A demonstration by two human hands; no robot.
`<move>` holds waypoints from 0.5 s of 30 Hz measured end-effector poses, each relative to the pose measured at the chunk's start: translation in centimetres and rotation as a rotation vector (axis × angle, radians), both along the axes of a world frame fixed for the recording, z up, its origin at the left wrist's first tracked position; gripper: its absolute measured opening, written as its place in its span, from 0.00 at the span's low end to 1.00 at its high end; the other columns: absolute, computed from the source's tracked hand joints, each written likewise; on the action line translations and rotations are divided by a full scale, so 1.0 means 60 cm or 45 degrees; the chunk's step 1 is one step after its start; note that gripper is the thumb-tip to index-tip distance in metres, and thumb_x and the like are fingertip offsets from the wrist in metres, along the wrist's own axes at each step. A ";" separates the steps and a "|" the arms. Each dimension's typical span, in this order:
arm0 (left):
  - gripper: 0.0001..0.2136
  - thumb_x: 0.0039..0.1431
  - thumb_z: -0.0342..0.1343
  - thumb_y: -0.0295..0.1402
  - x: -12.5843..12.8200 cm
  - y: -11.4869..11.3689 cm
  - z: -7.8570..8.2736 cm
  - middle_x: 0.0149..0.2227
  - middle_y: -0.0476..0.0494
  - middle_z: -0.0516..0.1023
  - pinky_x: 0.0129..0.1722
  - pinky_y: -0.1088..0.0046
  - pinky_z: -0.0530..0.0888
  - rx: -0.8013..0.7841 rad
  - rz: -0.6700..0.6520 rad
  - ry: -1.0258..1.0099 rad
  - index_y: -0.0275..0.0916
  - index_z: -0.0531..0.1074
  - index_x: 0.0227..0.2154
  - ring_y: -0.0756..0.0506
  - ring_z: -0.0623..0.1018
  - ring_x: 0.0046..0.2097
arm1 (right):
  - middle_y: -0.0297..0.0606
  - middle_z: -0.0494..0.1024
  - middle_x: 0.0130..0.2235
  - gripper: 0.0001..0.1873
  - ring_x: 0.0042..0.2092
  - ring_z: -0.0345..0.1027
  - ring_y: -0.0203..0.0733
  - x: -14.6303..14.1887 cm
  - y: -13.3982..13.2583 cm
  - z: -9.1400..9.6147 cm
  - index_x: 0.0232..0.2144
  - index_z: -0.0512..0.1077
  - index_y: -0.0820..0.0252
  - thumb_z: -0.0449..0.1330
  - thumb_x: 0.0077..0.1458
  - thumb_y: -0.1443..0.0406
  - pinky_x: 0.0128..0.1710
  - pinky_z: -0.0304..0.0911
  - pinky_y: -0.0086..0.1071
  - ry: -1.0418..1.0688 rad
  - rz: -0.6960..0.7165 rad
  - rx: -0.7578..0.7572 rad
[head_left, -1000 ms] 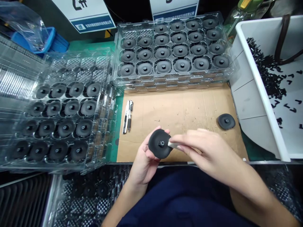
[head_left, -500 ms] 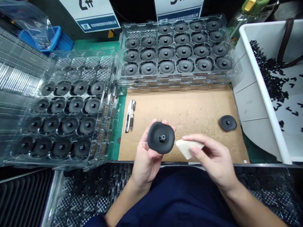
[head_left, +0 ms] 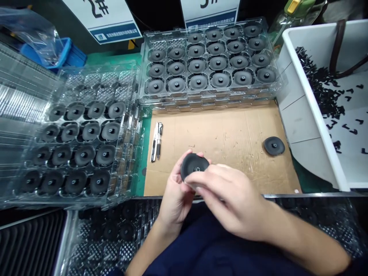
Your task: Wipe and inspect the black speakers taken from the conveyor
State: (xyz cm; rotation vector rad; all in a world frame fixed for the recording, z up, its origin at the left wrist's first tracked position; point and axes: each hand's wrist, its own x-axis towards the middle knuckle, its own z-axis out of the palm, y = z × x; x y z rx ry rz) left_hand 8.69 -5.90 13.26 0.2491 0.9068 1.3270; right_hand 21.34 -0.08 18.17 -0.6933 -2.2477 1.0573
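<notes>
My left hand [head_left: 176, 191] is wrapped round the edge of a round black rubber disc [head_left: 189, 165] with a small hollow stub at its centre, its face tilted up towards me. My right hand [head_left: 230, 195] lies over the disc's right and lower part, thumb and fingers pinched at its near edge. The white folded cloth in those fingers is almost wholly hidden now. A second black disc [head_left: 274, 146] rests by itself on the right side of the cardboard sheet [head_left: 230, 126].
Clear plastic trays of black discs stand at the left [head_left: 115, 176] and the back [head_left: 207, 94]. A pen [head_left: 159, 142] and a utility knife [head_left: 154, 143] lie on the cardboard's left. A white bin [head_left: 319, 126] with small black scraps stands at the right.
My right hand has moved left, bringing the white cloth onto the disc in my left hand. The disc has tilted slightly, and the view has shifted a little.
</notes>
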 end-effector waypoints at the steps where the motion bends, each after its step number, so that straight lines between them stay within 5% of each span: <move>1: 0.26 0.43 0.67 0.35 0.001 0.000 0.000 0.49 0.49 0.74 0.49 0.70 0.71 -0.007 0.008 -0.012 0.49 0.69 0.49 0.43 0.74 0.50 | 0.37 0.74 0.38 0.12 0.37 0.66 0.36 -0.002 0.004 0.000 0.43 0.69 0.64 0.50 0.59 0.72 0.39 0.63 0.32 -0.059 0.042 -0.046; 5: 0.22 0.46 0.65 0.36 0.003 0.004 0.011 0.43 0.50 0.77 0.47 0.78 0.70 -0.014 -0.007 -0.086 0.47 0.71 0.47 0.47 0.74 0.49 | 0.41 0.74 0.36 0.14 0.38 0.66 0.39 -0.006 0.008 -0.004 0.46 0.68 0.67 0.49 0.59 0.71 0.39 0.62 0.36 -0.019 -0.161 0.164; 8: 0.24 0.43 0.67 0.36 -0.006 0.006 0.017 0.47 0.49 0.76 0.51 0.71 0.70 0.014 -0.037 -0.077 0.48 0.71 0.47 0.44 0.75 0.47 | 0.40 0.74 0.36 0.14 0.37 0.65 0.38 0.011 -0.004 -0.012 0.46 0.67 0.64 0.49 0.58 0.72 0.39 0.62 0.34 0.086 -0.025 0.181; 10: 0.28 0.39 0.68 0.38 -0.010 0.005 0.014 0.48 0.48 0.75 0.49 0.69 0.72 0.004 -0.039 -0.021 0.48 0.71 0.47 0.43 0.76 0.46 | 0.37 0.73 0.35 0.13 0.35 0.64 0.36 0.029 -0.008 -0.012 0.45 0.67 0.62 0.50 0.58 0.72 0.36 0.61 0.32 -0.035 0.012 0.085; 12: 0.32 0.36 0.69 0.41 -0.008 0.004 0.008 0.48 0.46 0.75 0.47 0.71 0.72 -0.038 -0.041 0.021 0.46 0.70 0.48 0.43 0.75 0.47 | 0.38 0.73 0.34 0.12 0.33 0.63 0.36 0.040 -0.005 -0.008 0.44 0.68 0.62 0.50 0.59 0.71 0.34 0.58 0.32 -0.236 -0.158 0.065; 15: 0.32 0.39 0.68 0.41 0.003 0.002 0.002 0.45 0.45 0.76 0.49 0.68 0.72 -0.149 -0.054 -0.024 0.44 0.69 0.50 0.41 0.74 0.48 | 0.37 0.72 0.32 0.13 0.33 0.61 0.38 0.034 0.016 -0.004 0.45 0.69 0.61 0.50 0.59 0.70 0.34 0.54 0.34 -0.266 -0.233 0.292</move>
